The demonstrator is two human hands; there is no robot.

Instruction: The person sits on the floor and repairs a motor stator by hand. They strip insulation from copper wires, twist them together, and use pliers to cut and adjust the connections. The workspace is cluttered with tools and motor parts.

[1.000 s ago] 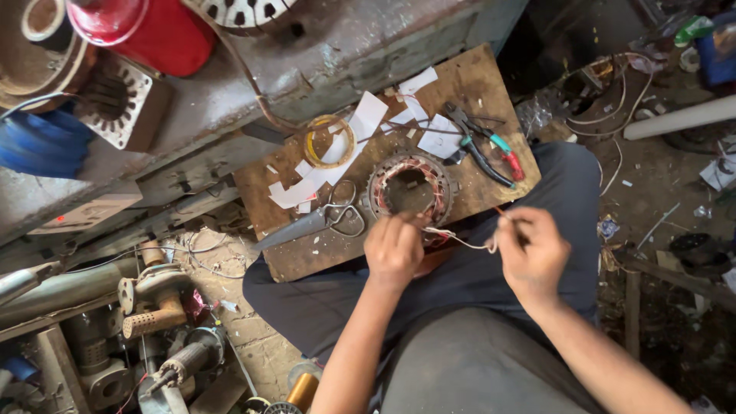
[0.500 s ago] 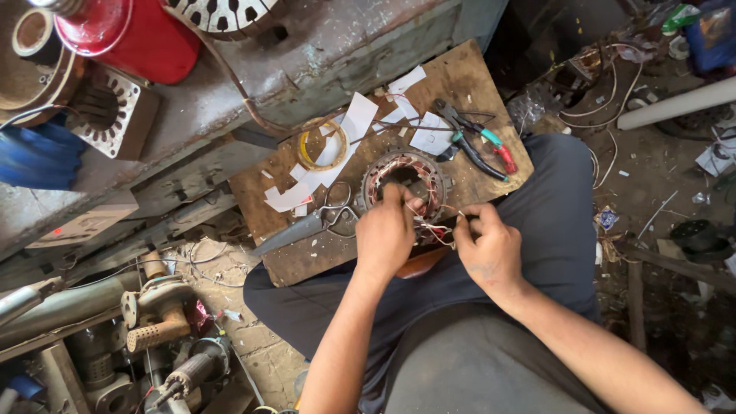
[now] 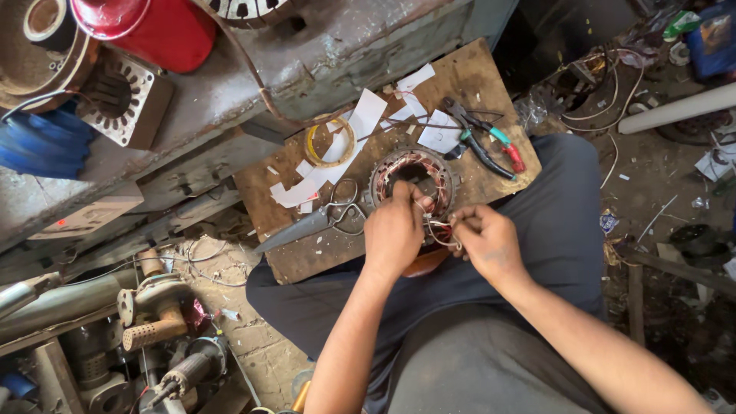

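A round motor stator [image 3: 418, 175] with copper windings lies on a wooden board [image 3: 491, 84] across my lap. My left hand [image 3: 392, 230] rests on the stator's near rim, fingers pressing on the winding. My right hand [image 3: 483, 239] is just right of it, fingers pinched on a thin wire [image 3: 438, 230] that runs to the stator. Large scissors [image 3: 314, 222] lie on the board left of my left hand.
Pliers with red and green handles [image 3: 491, 146], a yellow tape roll [image 3: 331, 142] and white paper strips [image 3: 360, 123] lie on the board. A red cylinder [image 3: 153, 27] and another stator [image 3: 115, 96] sit on the bench behind. Motor parts [image 3: 157, 307] clutter the floor at left.
My right hand, pulled out to the right with the wire a second ago, has come back in close to the stator. My left hand moved up onto the stator's rim.
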